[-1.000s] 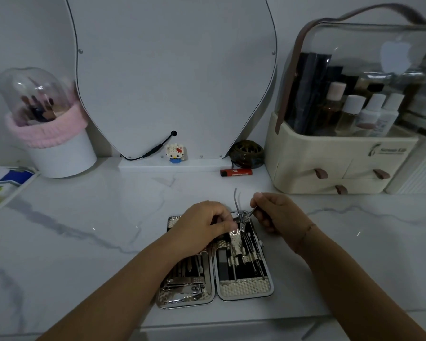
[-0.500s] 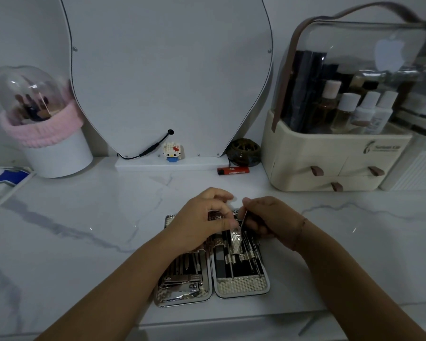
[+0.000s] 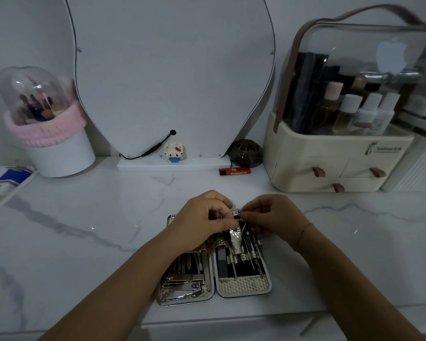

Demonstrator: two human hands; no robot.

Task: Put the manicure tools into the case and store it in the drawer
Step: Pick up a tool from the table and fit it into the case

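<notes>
1. The open case [image 3: 244,286] lies flat on the marble tabletop [image 3: 84,230], just in front of the person, both halves up; most slots already hold tools.
2. Both hands work at the far end of the right half. The left hand [image 3: 202,222] has its fingers pinched together on a small metal tool [image 3: 236,214]; the right hand [image 3: 273,217] pinches the same piece from the other side.
3. The step in hand looks like seating this tool under its strap. Line its tip up with the free slot first, then slide it along the slot rather than pressing down.
4. Keep one hand steadying the case so it does not skate on the smooth stone.
5. Watch the neighbouring slim tools [image 3: 250,252]; a nudge could pop them loose.
6. No open drawer is in view; the organiser [image 3: 330,163] well behind has small drawers, shut.
</notes>
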